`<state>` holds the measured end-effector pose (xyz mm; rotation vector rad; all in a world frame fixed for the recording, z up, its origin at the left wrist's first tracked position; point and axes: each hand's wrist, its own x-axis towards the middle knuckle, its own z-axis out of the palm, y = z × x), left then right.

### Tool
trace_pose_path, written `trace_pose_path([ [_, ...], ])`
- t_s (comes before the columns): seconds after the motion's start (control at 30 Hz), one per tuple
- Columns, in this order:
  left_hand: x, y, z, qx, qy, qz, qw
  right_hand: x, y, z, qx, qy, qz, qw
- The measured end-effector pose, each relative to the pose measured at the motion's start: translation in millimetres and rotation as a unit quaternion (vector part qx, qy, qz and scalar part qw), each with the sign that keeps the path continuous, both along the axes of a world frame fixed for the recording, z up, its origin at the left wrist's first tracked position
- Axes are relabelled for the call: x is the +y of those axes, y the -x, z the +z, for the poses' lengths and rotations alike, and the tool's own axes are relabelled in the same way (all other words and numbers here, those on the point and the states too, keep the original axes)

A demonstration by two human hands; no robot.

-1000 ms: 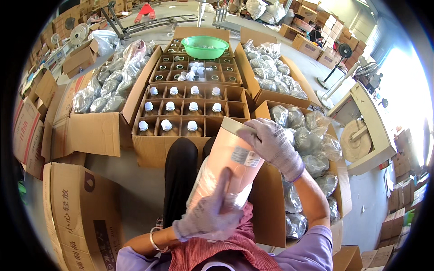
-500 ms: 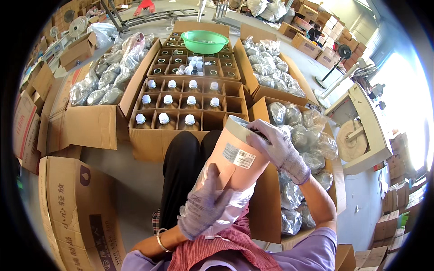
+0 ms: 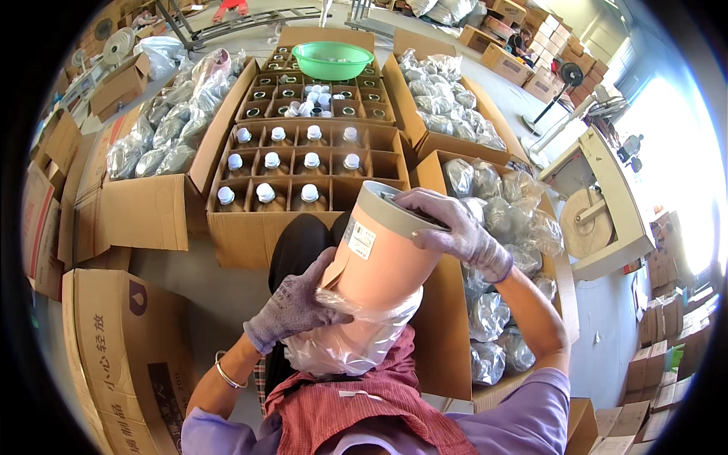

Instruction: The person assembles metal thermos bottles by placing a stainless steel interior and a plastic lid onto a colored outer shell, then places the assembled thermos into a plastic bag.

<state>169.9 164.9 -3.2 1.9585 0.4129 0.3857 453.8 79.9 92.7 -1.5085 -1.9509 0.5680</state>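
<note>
A pink cylindrical container [image 3: 393, 267] with a grey rim and a white label leans over my lap, its top end away from me. Its lower part sits in a clear plastic bag [image 3: 353, 341]. My left hand [image 3: 299, 307], in a grey glove, holds the container's left side near the edge of the bag, beside a loose pink flap. My right hand [image 3: 455, 227], gloved too, grips the grey rim, its fingers over the dark opening. What lies inside the opening is mostly hidden.
Ahead stands a divided carton [image 3: 303, 235] of white-capped bottles. Behind it, another carton carries loose white caps [image 3: 318, 98] and a green basin [image 3: 332, 62]. Open cartons of plastic-wrapped items flank them, one close to my right [image 3: 444, 334]. A closed carton [image 3: 133, 356] stands at my left.
The container has turned about its length and stands more upright, its label now further left. My left hand has moved left and up, from the container's front to its side.
</note>
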Motion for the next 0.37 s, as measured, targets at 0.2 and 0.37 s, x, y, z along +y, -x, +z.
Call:
trace_pose_path([
  [0.2,-30.8,-8.0,-9.9,0.039,-0.008,0.143,0.989,15.8,35.7,11.6,-0.037,0.047,-0.149,0.987],
  [0.37,2.5,-4.7,-39.6,-0.12,0.267,0.085,0.952,40.1,48.8,13.6,-0.079,0.078,-0.188,0.976],
])
